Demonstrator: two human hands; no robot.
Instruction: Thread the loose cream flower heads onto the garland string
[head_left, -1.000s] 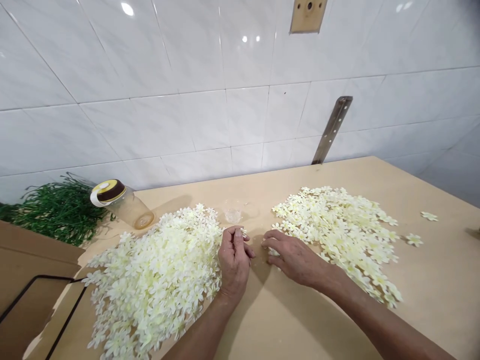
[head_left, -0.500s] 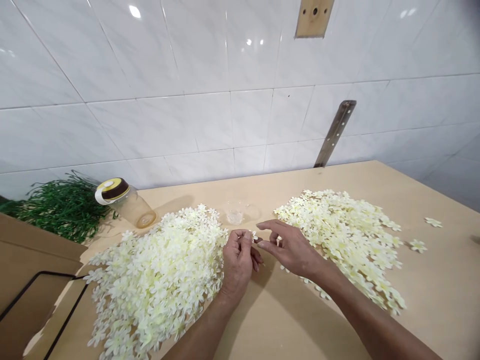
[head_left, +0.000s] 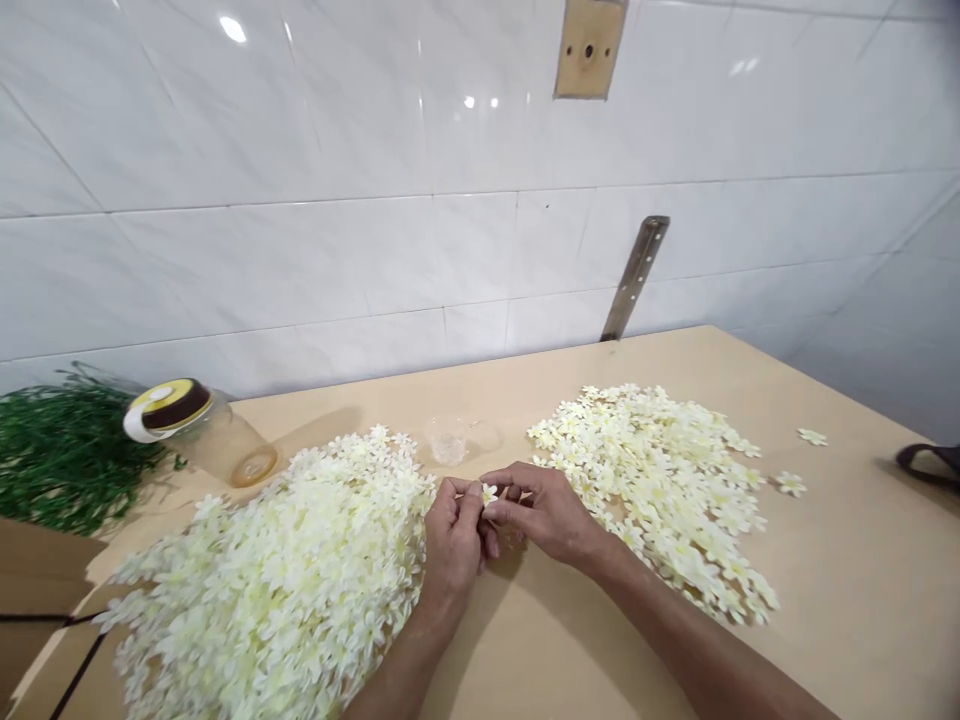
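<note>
Both hands meet at the table's middle over a small cream artificial flower (head_left: 489, 493). My left hand (head_left: 452, 548) pinches it from the left with thumb and forefinger. My right hand (head_left: 549, 512) pinches the same flower from the right. A large heap of cream flowers (head_left: 277, 590) lies to the left of my left hand. A flatter pile of single flower pieces (head_left: 660, 480) spreads to the right, behind my right hand.
A small clear cup (head_left: 448, 441) stands just beyond the hands. A plastic jar with a yellow-brown lid (head_left: 196, 433) lies on its side at the left, by green artificial grass (head_left: 64, 450). Two loose flowers (head_left: 789, 483) and a dark object (head_left: 930, 462) sit at the far right. A cardboard box (head_left: 37, 590) is at the lower left.
My right hand lifted off the right pile and came left to meet my left hand at the flower. The view shifted slightly right.
</note>
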